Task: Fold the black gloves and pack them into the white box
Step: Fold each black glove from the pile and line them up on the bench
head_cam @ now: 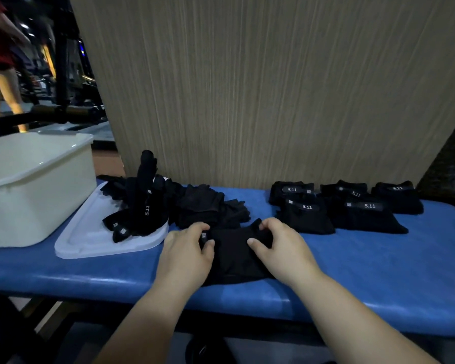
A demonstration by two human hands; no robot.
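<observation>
A black glove (234,258) is laid flat on the near middle of the blue counter (378,271) and is grasped at both ends. The left hand (187,248) is curled over its left edge beside a small logo tag, and the right hand (281,245) pinches its right edge between thumb and fingers. A fold is judged to be in hand. It is best done with the edges brought squarely together and the fabric pressed flat so that nothing sticks out. The label is best left on top, as on the folded gloves (352,208) set out at the far right. Unfolded gloves (142,206) are heaped on a white lid (84,243) to the left. The white box (37,190) stands at the far left beside the lid, and no gloves are seen in the part of its inside that shows.
</observation>
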